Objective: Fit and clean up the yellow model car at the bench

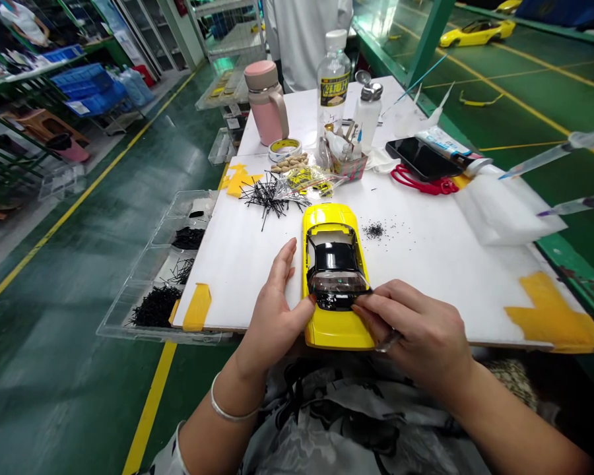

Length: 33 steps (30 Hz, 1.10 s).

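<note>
- While the yellow model car (335, 256) lies on the tabletop (440, 277), the left hand (277, 307), fingers outstretched, braces its left side.
- At the car's right edge, the right hand (418, 323) pinches a slim, mostly hidden tool (389, 340).
- Beyond the car lie black sticks (266, 199).

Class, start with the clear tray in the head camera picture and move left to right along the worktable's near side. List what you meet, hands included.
Clear plastic tray → left hand → yellow model car → right hand → yellow tape cross.
</note>
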Each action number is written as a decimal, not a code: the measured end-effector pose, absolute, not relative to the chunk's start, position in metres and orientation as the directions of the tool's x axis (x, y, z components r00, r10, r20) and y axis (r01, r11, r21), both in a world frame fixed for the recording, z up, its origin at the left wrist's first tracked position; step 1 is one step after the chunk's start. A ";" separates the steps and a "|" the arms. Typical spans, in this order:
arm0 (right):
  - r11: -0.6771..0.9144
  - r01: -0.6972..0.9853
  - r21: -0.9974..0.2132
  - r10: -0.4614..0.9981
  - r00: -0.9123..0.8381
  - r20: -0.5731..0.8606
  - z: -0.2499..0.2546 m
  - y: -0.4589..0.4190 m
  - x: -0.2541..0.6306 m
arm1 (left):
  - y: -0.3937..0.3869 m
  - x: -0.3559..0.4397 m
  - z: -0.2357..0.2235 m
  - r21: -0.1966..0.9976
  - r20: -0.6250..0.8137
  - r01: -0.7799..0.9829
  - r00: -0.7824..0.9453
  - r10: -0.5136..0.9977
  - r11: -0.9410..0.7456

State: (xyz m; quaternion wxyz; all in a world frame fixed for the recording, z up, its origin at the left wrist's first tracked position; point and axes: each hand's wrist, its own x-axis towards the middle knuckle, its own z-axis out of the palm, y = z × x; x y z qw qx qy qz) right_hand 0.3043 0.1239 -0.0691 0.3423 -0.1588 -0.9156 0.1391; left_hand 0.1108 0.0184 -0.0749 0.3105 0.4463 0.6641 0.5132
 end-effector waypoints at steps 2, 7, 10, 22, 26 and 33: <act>0.913 0.197 -0.357 0.382 -0.717 0.583 -0.070 0.125 0.304 | 0.020 0.111 -0.074 0.947 0.046 0.310 -0.396 0.917 0.086; 0.903 0.192 -0.384 0.396 -0.717 0.574 -0.071 0.129 0.307 | 0.025 0.111 -0.070 0.943 0.050 0.322 -0.380 0.923 0.082; 0.900 0.210 -0.382 0.413 -0.688 0.596 -0.069 0.134 0.313 | 0.027 0.111 -0.070 0.953 0.040 0.294 -0.383 0.923 0.080; 0.934 0.115 -0.338 0.284 -0.812 0.510 -0.074 0.140 0.325 | 0.025 0.112 -0.075 0.956 0.043 0.282 -0.396 0.917 0.077; 0.969 0.001 -0.245 0.121 -0.874 0.471 -0.068 0.156 0.324 | 0.024 0.110 -0.078 0.947 0.033 0.309 -0.373 0.927 0.090; 0.947 -0.127 -0.294 0.029 -0.881 0.473 -0.056 0.171 0.324 | 0.020 0.108 -0.087 0.968 0.027 0.242 -0.383 0.923 0.072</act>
